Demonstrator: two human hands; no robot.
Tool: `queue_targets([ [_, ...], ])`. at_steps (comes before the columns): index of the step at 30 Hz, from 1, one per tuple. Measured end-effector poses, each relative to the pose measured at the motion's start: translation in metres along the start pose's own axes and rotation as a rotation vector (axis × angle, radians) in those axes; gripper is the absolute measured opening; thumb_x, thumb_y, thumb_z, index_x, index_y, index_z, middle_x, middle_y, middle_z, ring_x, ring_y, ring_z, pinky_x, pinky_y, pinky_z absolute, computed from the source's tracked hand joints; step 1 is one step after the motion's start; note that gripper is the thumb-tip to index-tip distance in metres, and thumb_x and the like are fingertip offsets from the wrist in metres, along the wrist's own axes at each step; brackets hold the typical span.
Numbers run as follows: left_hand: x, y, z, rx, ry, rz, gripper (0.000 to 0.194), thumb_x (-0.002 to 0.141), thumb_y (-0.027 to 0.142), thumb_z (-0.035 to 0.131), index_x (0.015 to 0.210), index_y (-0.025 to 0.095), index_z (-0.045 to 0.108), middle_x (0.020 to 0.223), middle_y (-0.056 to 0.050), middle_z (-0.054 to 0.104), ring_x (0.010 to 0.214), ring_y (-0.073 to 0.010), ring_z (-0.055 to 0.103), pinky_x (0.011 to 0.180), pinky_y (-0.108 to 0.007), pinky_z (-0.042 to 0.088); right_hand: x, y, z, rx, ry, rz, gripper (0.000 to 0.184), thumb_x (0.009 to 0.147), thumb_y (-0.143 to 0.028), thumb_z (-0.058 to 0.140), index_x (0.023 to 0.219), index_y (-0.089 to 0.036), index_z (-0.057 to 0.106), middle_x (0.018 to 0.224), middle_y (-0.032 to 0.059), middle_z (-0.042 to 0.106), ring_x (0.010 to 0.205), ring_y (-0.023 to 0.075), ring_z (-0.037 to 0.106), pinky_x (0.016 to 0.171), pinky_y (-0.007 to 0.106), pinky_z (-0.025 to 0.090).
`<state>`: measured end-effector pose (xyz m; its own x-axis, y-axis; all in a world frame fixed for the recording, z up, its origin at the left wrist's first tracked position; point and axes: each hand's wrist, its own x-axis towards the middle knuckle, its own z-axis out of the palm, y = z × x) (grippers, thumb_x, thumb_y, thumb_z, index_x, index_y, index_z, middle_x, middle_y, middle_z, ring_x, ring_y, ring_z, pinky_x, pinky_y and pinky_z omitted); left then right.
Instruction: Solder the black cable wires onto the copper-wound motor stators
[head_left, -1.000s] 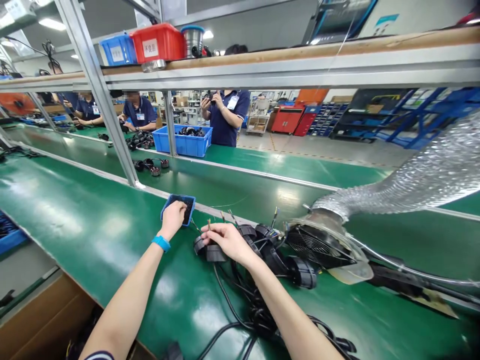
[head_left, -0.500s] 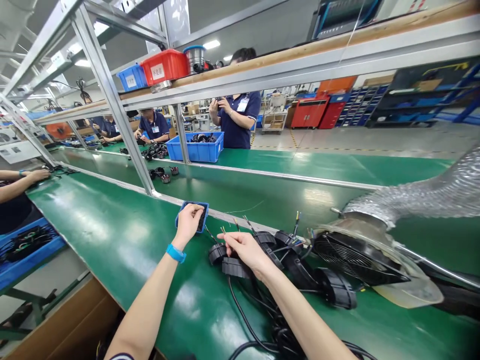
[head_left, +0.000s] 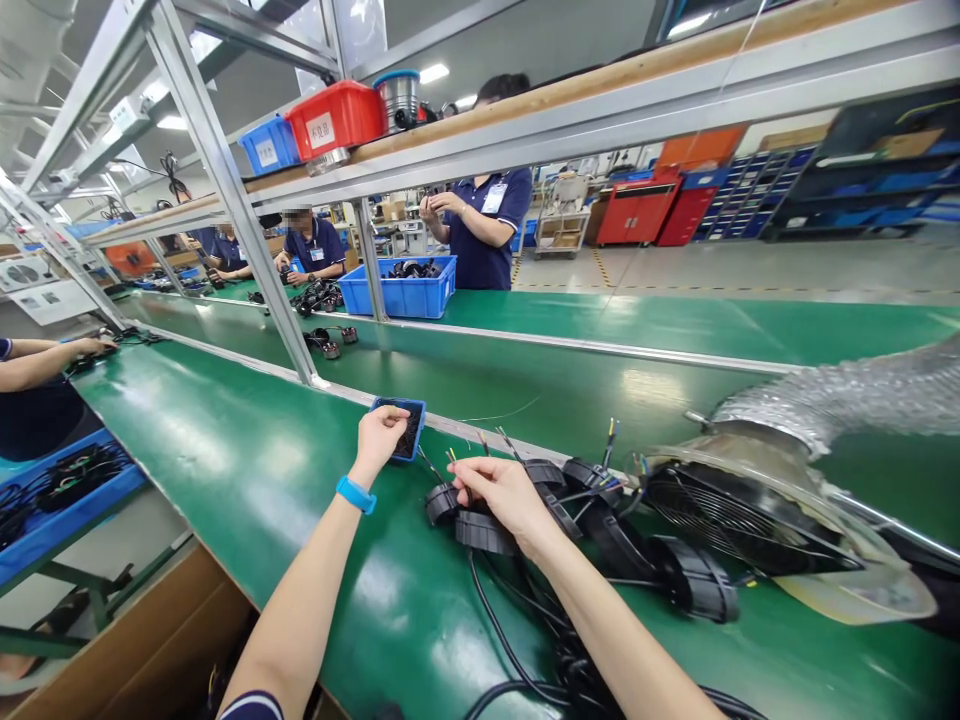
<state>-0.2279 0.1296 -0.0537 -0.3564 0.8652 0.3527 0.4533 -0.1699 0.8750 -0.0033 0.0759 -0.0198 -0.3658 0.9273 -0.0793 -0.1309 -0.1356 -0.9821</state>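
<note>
My left hand [head_left: 377,440] is at a small blue bin [head_left: 421,418] of tiny black parts [head_left: 407,440]. Its thumb and fingertips are pinched together over the parts; whatever is between them is too small to make out. A blue band [head_left: 355,495] circles that wrist. My right hand [head_left: 508,500] is closed in a pinch on a black cable, whose coloured wire ends [head_left: 451,456] stick up at the fingertips. Just beneath it lie round black housings [head_left: 484,532] with ribbed rims, and their black cables [head_left: 499,625] run down toward the table's near edge.
To the right, a translucent hood [head_left: 847,590] holds a black fan grille [head_left: 742,515], joined to a silver duct [head_left: 877,390]. A metal post [head_left: 232,190] stands at left. Across the green bench [head_left: 225,430], a co-worker [head_left: 487,230] stands behind a blue crate [head_left: 416,295].
The view has shifted slightly, so everything sits a little further right. My left fingertips remain pinched at the bin; my right fingers have drawn closer together at the wire ends.
</note>
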Motion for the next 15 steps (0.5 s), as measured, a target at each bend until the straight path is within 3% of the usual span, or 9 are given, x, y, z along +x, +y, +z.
queue_targets([
  [4,-0.008,0.022,-0.001,-0.165,-0.078,-0.018,0.023,0.070,0.019,0.068,0.092,0.012,0.073,0.078,-0.005,0.071,0.066,-0.0122,0.062,0.068,-0.025,0.051,-0.001,-0.002,0.001,-0.010,0.025,-0.024,0.038,0.060,-0.049,0.076,0.071,-0.013,0.073,0.061,0.0023,0.062,0.049,0.0115,0.055,0.050,0.025,0.040],
  [8,-0.028,0.052,0.002,-0.400,-0.286,0.000,0.029,0.069,0.022,0.075,0.096,0.012,0.070,0.078,-0.004,0.069,0.070,-0.0125,0.063,0.071,-0.026,0.050,0.000,-0.001,-0.001,-0.024,0.085,-0.055,0.030,0.063,-0.044,0.071,0.067,-0.014,0.071,0.057,0.0012,0.061,0.046,0.0111,0.054,0.049,0.024,0.038],
  [11,-0.040,0.066,0.005,-0.406,-0.395,0.051,0.028,0.072,0.021,0.074,0.098,0.012,0.070,0.079,-0.004,0.067,0.072,-0.0123,0.062,0.071,-0.025,0.049,0.001,0.000,-0.002,-0.031,0.125,-0.075,0.027,0.062,-0.041,0.071,0.064,-0.014,0.069,0.055,0.0009,0.060,0.045,0.0114,0.054,0.049,0.024,0.038],
  [15,-0.043,0.069,0.007,-0.409,-0.411,0.049,0.028,0.072,0.019,0.073,0.098,0.012,0.069,0.078,-0.003,0.066,0.071,-0.0116,0.061,0.071,-0.024,0.048,0.002,0.001,-0.002,-0.041,0.156,-0.090,0.025,0.062,-0.040,0.071,0.060,-0.015,0.068,0.053,0.0011,0.060,0.045,0.0122,0.054,0.049,0.024,0.041],
])
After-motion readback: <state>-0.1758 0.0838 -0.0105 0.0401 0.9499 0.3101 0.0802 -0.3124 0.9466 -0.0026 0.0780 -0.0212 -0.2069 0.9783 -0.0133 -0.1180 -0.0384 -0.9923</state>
